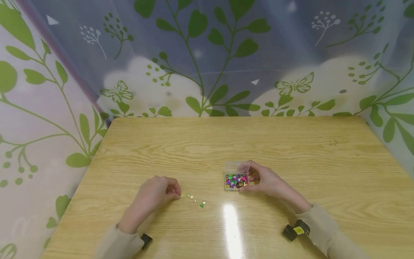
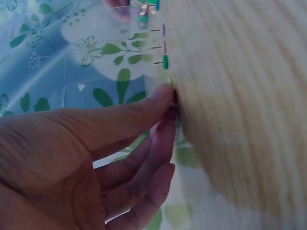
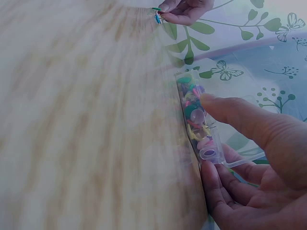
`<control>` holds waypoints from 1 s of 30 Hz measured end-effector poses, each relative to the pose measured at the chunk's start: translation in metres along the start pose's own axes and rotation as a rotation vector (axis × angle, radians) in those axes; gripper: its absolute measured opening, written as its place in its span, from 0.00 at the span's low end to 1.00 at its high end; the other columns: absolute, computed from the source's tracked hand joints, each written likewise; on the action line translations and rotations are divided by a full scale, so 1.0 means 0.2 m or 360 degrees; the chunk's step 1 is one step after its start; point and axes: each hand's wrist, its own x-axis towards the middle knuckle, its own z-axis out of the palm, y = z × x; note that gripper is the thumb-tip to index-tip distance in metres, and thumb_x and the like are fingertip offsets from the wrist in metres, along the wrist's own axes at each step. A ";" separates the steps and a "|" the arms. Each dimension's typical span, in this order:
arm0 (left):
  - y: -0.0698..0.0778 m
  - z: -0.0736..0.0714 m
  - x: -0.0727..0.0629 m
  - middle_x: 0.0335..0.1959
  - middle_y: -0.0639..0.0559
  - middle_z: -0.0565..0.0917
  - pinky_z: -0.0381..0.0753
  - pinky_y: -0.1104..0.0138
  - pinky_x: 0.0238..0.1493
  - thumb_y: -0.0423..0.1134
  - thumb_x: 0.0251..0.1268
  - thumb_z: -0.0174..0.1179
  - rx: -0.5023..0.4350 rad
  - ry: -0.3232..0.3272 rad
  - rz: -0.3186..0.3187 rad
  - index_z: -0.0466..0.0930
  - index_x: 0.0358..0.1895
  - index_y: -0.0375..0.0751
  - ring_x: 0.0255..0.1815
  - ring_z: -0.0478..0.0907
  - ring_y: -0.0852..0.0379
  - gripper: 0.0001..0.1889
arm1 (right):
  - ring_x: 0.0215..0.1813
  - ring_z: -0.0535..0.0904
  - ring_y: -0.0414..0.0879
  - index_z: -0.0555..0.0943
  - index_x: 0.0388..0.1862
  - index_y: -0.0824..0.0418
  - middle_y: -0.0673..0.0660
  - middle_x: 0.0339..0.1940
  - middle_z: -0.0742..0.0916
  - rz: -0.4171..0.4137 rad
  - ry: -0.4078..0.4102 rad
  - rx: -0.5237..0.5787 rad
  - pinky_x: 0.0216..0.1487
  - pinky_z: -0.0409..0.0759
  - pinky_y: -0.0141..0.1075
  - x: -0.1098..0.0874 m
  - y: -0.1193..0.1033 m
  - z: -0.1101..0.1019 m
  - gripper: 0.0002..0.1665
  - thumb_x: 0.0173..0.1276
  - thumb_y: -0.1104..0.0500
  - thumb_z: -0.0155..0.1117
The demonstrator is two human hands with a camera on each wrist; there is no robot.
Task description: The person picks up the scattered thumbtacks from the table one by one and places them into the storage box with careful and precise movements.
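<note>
A small clear plastic box [image 1: 237, 181], filled with thumbtacks of many colours, stands on the table with its hinged lid [image 1: 237, 167] up. My right hand [image 1: 266, 181] grips the box by its right end, thumb at the near side and fingers behind. To the left, my left hand [image 1: 156, 194] pinches a yellow thumbtack [image 1: 182, 195] at the table top, thumb against fingertips. Several thumbtacks stretch in a loose row from there toward the box. In the left wrist view a green thumbtack [image 2: 165, 62] in this row rests on its head, pin upward.
The wooden table [image 1: 181, 144] carries all of this, with a bright light reflection on its near part. Patterned curtain cloth [image 1: 207, 72] with green leaves hangs behind the table and at both sides. A dark wrist camera [image 1: 295, 230] sits at the right sleeve.
</note>
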 end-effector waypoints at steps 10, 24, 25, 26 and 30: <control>0.04 0.01 0.04 0.31 0.56 0.89 0.74 0.66 0.26 0.38 0.60 0.72 -0.0008 0.0168 -0.0050 0.81 0.29 0.52 0.23 0.74 0.63 0.07 | 0.48 0.79 0.48 0.74 0.64 0.62 0.60 0.53 0.81 0.0009 -0.0008 0.0017 0.57 0.81 0.45 0.00 0.00 0.00 0.38 0.57 0.56 0.81; 0.33 0.08 0.21 0.26 0.62 0.86 0.76 0.69 0.27 0.40 0.59 0.74 -0.0024 0.0135 0.0258 0.85 0.31 0.54 0.27 0.81 0.65 0.06 | 0.45 0.78 0.48 0.74 0.64 0.63 0.60 0.50 0.81 0.0006 -0.0020 0.0015 0.55 0.82 0.44 -0.01 -0.01 -0.01 0.37 0.58 0.58 0.80; 0.36 0.08 0.22 0.27 0.62 0.87 0.76 0.69 0.27 0.40 0.59 0.73 -0.0021 0.0125 0.0289 0.86 0.32 0.54 0.28 0.81 0.65 0.05 | 0.45 0.78 0.48 0.74 0.64 0.63 0.60 0.50 0.81 0.0010 -0.0019 0.0016 0.55 0.82 0.45 -0.01 -0.01 -0.01 0.37 0.58 0.58 0.80; 0.38 0.09 0.24 0.28 0.62 0.87 0.76 0.69 0.28 0.40 0.59 0.73 -0.0011 0.0122 0.0323 0.87 0.33 0.54 0.28 0.82 0.65 0.04 | 0.46 0.79 0.48 0.74 0.64 0.63 0.60 0.49 0.81 0.0009 -0.0019 0.0020 0.55 0.82 0.45 -0.01 -0.01 -0.01 0.38 0.58 0.58 0.80; 0.46 0.12 0.28 0.33 0.60 0.89 0.76 0.71 0.27 0.40 0.58 0.74 0.0019 0.0121 0.0414 0.89 0.35 0.54 0.28 0.82 0.66 0.04 | 0.46 0.80 0.47 0.74 0.64 0.62 0.60 0.50 0.81 -0.0012 -0.0025 0.0013 0.54 0.82 0.44 0.00 0.00 0.00 0.37 0.58 0.57 0.80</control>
